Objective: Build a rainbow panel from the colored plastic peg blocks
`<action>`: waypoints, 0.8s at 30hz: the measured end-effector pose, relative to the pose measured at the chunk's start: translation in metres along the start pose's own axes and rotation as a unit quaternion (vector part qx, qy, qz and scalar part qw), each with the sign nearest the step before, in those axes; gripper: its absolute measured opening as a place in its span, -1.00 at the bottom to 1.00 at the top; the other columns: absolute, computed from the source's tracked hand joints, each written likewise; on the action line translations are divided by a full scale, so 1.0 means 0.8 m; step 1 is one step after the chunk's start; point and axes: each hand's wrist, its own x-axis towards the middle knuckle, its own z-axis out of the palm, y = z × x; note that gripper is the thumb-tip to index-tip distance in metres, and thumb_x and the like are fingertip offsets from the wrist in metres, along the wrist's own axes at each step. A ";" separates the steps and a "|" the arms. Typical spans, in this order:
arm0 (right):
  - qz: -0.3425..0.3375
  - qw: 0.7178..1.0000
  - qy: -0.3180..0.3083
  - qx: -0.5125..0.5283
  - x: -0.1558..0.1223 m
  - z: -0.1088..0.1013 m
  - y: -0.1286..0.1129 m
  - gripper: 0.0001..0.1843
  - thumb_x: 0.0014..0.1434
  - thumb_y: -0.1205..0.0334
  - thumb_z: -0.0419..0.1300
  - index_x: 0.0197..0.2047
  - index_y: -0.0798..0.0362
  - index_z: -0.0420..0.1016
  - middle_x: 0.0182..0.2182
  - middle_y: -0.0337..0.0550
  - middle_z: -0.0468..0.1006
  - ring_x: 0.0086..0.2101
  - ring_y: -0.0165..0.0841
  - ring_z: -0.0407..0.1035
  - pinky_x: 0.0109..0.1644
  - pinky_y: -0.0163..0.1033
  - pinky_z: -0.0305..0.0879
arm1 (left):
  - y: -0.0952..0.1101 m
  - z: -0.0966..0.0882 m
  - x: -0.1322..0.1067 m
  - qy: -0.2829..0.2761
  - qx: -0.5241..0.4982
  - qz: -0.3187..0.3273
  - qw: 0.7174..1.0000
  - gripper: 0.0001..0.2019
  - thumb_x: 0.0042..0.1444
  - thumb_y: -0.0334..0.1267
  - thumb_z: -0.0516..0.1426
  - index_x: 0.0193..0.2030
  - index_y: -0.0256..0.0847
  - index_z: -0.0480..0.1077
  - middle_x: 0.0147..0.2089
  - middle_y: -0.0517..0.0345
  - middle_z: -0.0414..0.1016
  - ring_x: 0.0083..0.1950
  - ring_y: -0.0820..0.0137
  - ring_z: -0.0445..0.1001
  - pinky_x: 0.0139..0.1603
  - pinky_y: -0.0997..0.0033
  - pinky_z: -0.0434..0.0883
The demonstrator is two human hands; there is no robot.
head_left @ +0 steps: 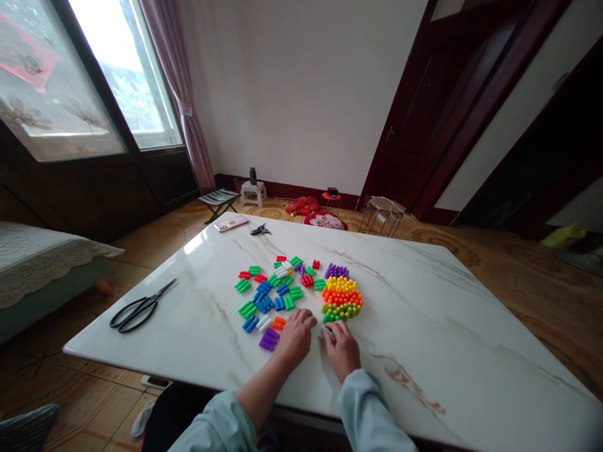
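Observation:
My left hand (298,336) is low over the marble-patterned table (202,339), fingers curled and close together. It is beside an orange cluster (279,322) and a purple cluster (269,339) of small plastic tubes; whatever it holds is hidden. My right hand (343,350) is closed in a pinch around something small and greyish, just in front of the green row (330,317). Behind that row, round-ended pieces form olive (342,311), orange-red (343,297), yellow (342,283) and purple (337,270) bands. Several blue (264,304), green (247,309), red (307,280) and white (264,323) tube clusters are scattered left.
Black-handled scissors (141,309) rest on the table's left side. A phone (231,223) and small dark pliers (260,230) lie near the far edge. Beyond stand a folding stool (219,199), a white stool (253,192) with a dark can (253,176), and a red bag (303,205).

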 end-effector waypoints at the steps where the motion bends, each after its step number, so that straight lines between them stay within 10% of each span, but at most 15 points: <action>1: -0.012 1.000 -0.016 -0.014 -0.001 0.000 0.000 -0.81 0.26 0.25 0.03 -0.25 0.04 0.46 -0.35 -0.12 0.47 -0.37 -0.36 0.39 -0.29 -0.30 0.27 | 0.000 0.000 0.000 -0.001 0.000 -0.001 1.000 -0.74 0.12 -0.50 0.00 -0.14 -0.18 0.41 -0.05 0.03 0.39 -0.01 0.26 0.31 0.01 0.24 0.33; 16: -0.115 0.988 -0.048 -0.091 -0.009 0.012 -0.006 -0.79 0.28 0.31 -0.04 -0.36 0.02 0.35 -0.46 -0.21 0.45 -0.40 -0.36 0.35 -0.30 -0.27 0.07 | -0.027 -0.039 0.039 0.011 0.058 -0.068 0.996 -0.64 0.12 -0.35 0.05 0.08 -0.14 0.35 0.08 0.01 0.38 0.12 0.22 0.30 0.12 0.20 0.28; 24: -0.100 0.989 -0.052 -0.090 -0.008 0.010 -0.010 -0.80 0.27 0.32 -0.03 -0.36 0.01 0.34 -0.46 -0.22 0.44 -0.40 -0.38 0.33 -0.31 -0.27 0.04 | -0.071 -0.051 0.091 -0.110 0.186 -0.124 0.968 -0.59 0.03 -0.18 0.16 0.06 -0.09 0.38 0.16 -0.04 0.27 0.16 0.11 0.27 0.06 0.16 0.30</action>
